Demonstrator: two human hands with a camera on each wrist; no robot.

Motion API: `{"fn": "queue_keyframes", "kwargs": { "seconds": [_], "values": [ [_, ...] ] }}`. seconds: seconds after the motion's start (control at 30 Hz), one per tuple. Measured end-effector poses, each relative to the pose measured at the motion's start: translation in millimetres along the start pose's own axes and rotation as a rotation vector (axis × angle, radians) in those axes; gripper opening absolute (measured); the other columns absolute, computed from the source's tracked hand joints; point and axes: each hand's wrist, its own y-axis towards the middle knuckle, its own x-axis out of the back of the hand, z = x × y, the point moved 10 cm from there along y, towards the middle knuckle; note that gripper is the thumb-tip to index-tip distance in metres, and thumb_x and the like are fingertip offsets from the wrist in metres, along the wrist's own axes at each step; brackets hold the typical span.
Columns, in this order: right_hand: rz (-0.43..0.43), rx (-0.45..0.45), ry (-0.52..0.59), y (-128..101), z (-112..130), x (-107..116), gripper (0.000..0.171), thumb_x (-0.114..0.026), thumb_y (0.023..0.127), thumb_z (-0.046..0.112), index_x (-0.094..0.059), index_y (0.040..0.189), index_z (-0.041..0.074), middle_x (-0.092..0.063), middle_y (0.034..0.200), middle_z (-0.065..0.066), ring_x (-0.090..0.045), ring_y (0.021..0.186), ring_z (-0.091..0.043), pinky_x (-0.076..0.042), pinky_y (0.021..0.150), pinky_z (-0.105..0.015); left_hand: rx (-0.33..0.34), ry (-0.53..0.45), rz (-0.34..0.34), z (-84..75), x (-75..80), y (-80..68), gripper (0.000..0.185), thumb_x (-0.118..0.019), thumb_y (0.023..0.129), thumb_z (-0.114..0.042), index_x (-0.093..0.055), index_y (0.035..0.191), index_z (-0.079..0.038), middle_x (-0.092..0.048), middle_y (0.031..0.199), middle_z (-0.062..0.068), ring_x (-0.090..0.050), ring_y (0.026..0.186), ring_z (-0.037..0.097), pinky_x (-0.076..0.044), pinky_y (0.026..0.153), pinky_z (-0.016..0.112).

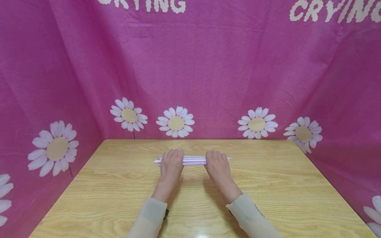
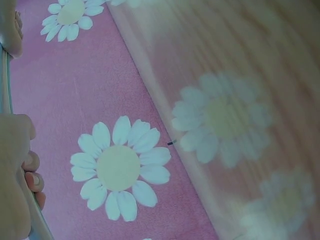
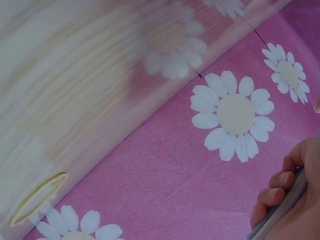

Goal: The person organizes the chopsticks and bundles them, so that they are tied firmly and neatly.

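A bundle of long, thin purple and white sticks lies crosswise in front of me, gripped from above by both hands. My left hand curls round its left part, with a few uneven stick ends poking out beyond. Round the right part wraps my right hand, and thin tips show past it. Between the hands the middle of the bundle is bare. Curled fingertips press against the sticks in the right wrist view. A thin yellow rubber band lies on the table just right of my right hand.
The wooden table reaches back to a pink cloth backdrop printed with white daisies and lettering. Cloth also hangs along the left and right sides. The tabletop shines and mirrors the daisies in both wrist views.
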Motion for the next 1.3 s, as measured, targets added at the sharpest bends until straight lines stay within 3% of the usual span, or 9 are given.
{"fn": "queue_keyframes", "kwargs": {
  "seconds": [0.2, 0.47, 0.83, 1.0, 1.1, 1.2, 1.3],
  "values": [
    [0.02, 0.0, 0.007, 1.2, 0.2, 1.5, 0.031, -0.076, 0.078, 0.024, -0.05, 0.082, 0.007, -0.051, 0.071, -0.005, -0.05, 0.066, -0.023, -0.033, 0.062, -0.031, 0.007, -0.008, -0.036, 1.9, 4.1, 1.4, 0.016, -0.07, 0.073, -0.009, -0.054, 0.073, -0.012, -0.058, 0.066, 0.0, -0.055, 0.067, 0.018, -0.036, 0.062, 0.027],
    [0.017, 0.015, -0.001, 5.8, -1.1, 8.7, 0.031, -0.075, 0.078, 0.025, -0.051, 0.082, 0.006, -0.05, 0.069, -0.005, -0.05, 0.063, -0.023, -0.034, 0.061, -0.031, 0.002, -0.019, -0.088, 1.7, 10.8, 4.5, 0.011, -0.064, 0.076, -0.005, -0.055, 0.074, -0.011, -0.06, 0.067, 0.001, -0.055, 0.066, 0.019, -0.035, 0.062, 0.027],
    [0.047, 0.008, 0.037, 8.2, -4.4, 15.0, 0.026, -0.072, 0.081, 0.019, -0.05, 0.083, 0.006, -0.052, 0.071, -0.005, -0.05, 0.066, -0.023, -0.033, 0.062, -0.031, -0.006, -0.015, -0.083, 0.7, 12.3, 7.3, 0.016, -0.069, 0.077, -0.004, -0.055, 0.077, -0.01, -0.059, 0.069, 0.001, -0.052, 0.066, 0.017, -0.035, 0.062, 0.026],
    [0.07, 0.049, 0.143, 9.1, -4.9, 19.5, 0.024, -0.075, 0.077, 0.011, -0.052, 0.084, 0.006, -0.052, 0.071, -0.004, -0.051, 0.067, -0.021, -0.035, 0.062, -0.031, -0.008, -0.019, -0.093, 1.8, 11.3, 6.4, 0.012, -0.063, 0.078, -0.002, -0.055, 0.076, -0.01, -0.059, 0.069, 0.001, -0.052, 0.066, 0.018, -0.035, 0.062, 0.026],
    [0.089, 0.084, 0.24, 8.6, -5.2, 22.1, 0.027, -0.077, 0.078, 0.014, -0.055, 0.09, 0.005, -0.054, 0.075, -0.004, -0.053, 0.071, -0.021, -0.041, 0.066, -0.033, -0.005, -0.017, -0.086, 3.5, 9.6, 6.2, 0.011, -0.062, 0.078, -0.002, -0.055, 0.076, -0.01, -0.059, 0.069, 0.001, -0.053, 0.067, 0.018, -0.036, 0.062, 0.027],
    [0.129, 0.089, 0.354, 7.2, -8.1, 23.0, 0.039, -0.076, 0.082, 0.027, -0.059, 0.107, 0.002, -0.064, 0.092, -0.007, -0.061, 0.086, -0.024, -0.05, 0.081, -0.039, 0.002, -0.022, -0.072, 5.3, 8.4, 6.1, 0.013, -0.065, 0.077, -0.002, -0.055, 0.077, -0.01, -0.06, 0.07, 0.001, -0.054, 0.068, 0.018, -0.036, 0.063, 0.027],
    [0.164, 0.035, 0.5, 8.0, -17.6, 23.5, 0.054, -0.068, 0.089, 0.034, -0.055, 0.129, 0.001, -0.064, 0.123, -0.015, -0.061, 0.114, -0.032, -0.047, 0.1, -0.048, 0.011, -0.036, -0.053, 6.9, 6.8, 5.5, 0.014, -0.068, 0.076, -0.002, -0.057, 0.078, -0.01, -0.061, 0.071, 0.002, -0.055, 0.069, 0.019, -0.036, 0.063, 0.027]
  ]
}}
